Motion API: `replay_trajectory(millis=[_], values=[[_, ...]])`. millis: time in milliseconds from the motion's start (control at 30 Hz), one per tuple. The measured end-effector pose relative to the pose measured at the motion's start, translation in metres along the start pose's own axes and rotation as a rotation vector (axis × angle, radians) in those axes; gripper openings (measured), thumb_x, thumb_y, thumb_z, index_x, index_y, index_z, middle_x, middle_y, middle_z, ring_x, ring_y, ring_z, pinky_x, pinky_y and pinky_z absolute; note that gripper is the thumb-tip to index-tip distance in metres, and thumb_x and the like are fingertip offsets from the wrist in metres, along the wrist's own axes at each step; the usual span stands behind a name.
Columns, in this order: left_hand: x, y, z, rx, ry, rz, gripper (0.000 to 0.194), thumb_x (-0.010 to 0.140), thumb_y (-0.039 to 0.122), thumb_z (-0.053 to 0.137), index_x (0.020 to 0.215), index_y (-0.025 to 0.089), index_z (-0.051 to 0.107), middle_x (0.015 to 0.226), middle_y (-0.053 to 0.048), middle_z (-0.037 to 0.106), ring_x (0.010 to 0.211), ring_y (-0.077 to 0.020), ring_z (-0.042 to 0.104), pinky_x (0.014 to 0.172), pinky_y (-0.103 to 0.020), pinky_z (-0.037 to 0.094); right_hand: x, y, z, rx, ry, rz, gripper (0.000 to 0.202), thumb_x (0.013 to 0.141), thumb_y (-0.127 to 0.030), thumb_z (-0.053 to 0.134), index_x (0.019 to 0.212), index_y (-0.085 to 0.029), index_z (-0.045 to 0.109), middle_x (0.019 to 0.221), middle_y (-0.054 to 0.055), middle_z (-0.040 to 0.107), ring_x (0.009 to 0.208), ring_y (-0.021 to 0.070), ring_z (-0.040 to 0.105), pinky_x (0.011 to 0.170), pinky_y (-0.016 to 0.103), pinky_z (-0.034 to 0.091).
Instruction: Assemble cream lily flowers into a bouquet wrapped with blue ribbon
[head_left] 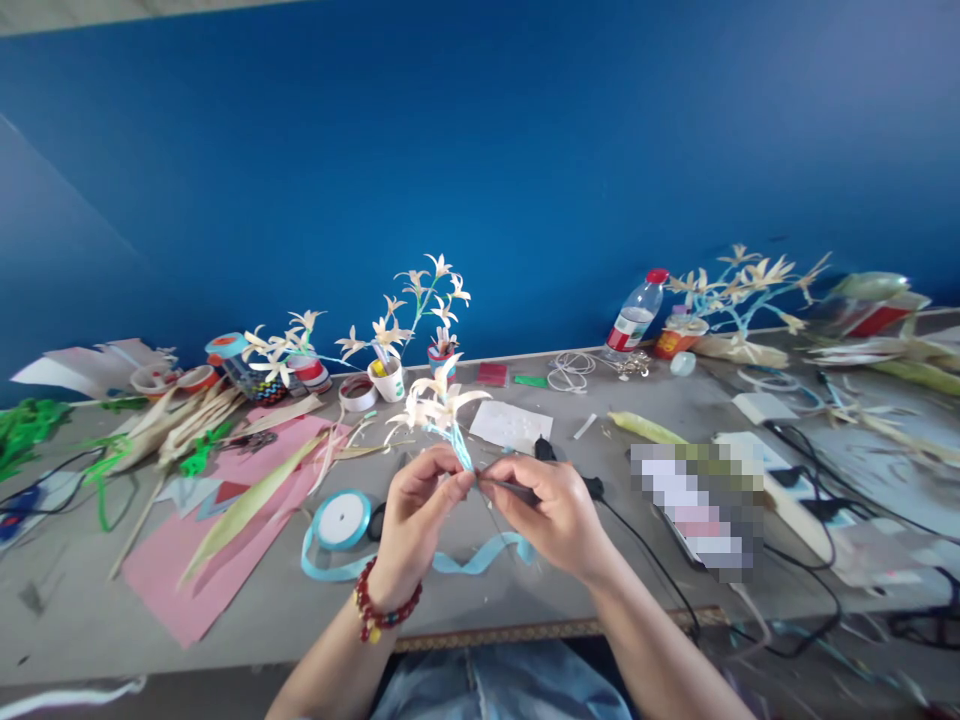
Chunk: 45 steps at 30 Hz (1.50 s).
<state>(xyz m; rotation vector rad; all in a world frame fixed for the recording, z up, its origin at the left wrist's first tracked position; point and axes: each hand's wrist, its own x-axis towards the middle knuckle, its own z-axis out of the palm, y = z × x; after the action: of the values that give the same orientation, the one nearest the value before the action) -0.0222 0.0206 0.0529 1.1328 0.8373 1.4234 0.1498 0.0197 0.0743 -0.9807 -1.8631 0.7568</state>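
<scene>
My left hand [427, 505] pinches the pale blue stems of a small bunch of cream craft flowers [439, 400], which stands upright above my fingers. My right hand [551, 510] meets it at the lower end of the stems, thumb and forefinger closed together there. Whether the right fingertips grip the stem or a ribbon end is too small to tell. Below both hands a light blue ribbon [472, 562] lies in loops on the table. Its spool [343, 518] rests just left of my left wrist.
Pink paper sheets [180, 570] and dried husks lie left. Cups of finished flowers [387, 380] stand along the blue wall, with a plastic bottle [634, 318] at back right. A phone [697, 510], black cables [652, 550] and a glue gun-like black tool [546, 450] lie right of my hands.
</scene>
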Motion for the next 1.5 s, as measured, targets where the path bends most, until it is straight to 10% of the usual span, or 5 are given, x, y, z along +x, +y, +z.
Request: replay_trajectory(millis=[433, 667, 900, 1133, 1500], values=[[0.001, 0.003, 0.004, -0.272, -0.11, -0.148, 0.024, 0.071, 0.035, 0.085, 0.068, 0.019, 0.069, 0.071, -0.001, 0.061, 0.067, -0.0143, 0.053, 0.068, -0.029, 0.044, 0.004, 0.008, 0.015, 0.757, -0.015, 0.36, 0.037, 0.068, -0.047, 0.086, 0.073, -0.015, 0.067, 0.054, -0.005, 0.054, 0.037, 0.0051, 0.041, 0.035, 0.018, 0.037], [0.002, 0.001, 0.006, -0.35, -0.116, -0.198, 0.023, 0.068, 0.034, 0.088, 0.068, 0.019, 0.071, 0.071, 0.0, 0.064, 0.069, -0.014, 0.056, 0.069, -0.028, 0.045, 0.002, 0.01, 0.018, 0.759, -0.015, 0.334, 0.034, 0.075, -0.046, 0.081, 0.074, -0.016, 0.066, 0.051, -0.007, 0.049, 0.035, 0.004, 0.036, 0.033, 0.017, 0.032], [-0.001, 0.001, 0.006, -0.06, 0.037, -0.033, 0.017, 0.074, 0.028, 0.084, 0.078, 0.019, 0.071, 0.074, 0.0, 0.067, 0.069, -0.0124, 0.056, 0.068, -0.024, 0.046, 0.001, 0.002, 0.014, 0.123, 0.185, -0.003, 0.012, 0.088, -0.023, 0.064, 0.077, -0.019, 0.067, 0.062, -0.001, 0.065, 0.047, 0.0096, 0.052, 0.048, 0.021, 0.04], [0.0, 0.005, -0.001, -0.006, -0.005, -0.041, 0.013, 0.083, 0.026, 0.077, 0.078, 0.017, 0.068, 0.071, 0.001, 0.063, 0.061, -0.0093, 0.052, 0.06, -0.021, 0.043, -0.003, 0.003, 0.005, -0.086, 0.059, -0.131, 0.014, 0.094, -0.019, 0.054, 0.087, -0.019, 0.067, 0.066, 0.0, 0.068, 0.053, 0.0101, 0.056, 0.057, 0.021, 0.041], [-0.002, 0.002, 0.0, -0.195, -0.049, -0.072, 0.013, 0.079, 0.025, 0.08, 0.077, 0.017, 0.071, 0.079, -0.001, 0.068, 0.06, -0.0069, 0.049, 0.057, -0.019, 0.04, 0.002, 0.008, 0.012, 0.63, -0.05, 0.299, 0.029, 0.087, -0.042, 0.068, 0.076, -0.016, 0.063, 0.047, -0.006, 0.051, 0.038, 0.0066, 0.04, 0.04, 0.019, 0.031]])
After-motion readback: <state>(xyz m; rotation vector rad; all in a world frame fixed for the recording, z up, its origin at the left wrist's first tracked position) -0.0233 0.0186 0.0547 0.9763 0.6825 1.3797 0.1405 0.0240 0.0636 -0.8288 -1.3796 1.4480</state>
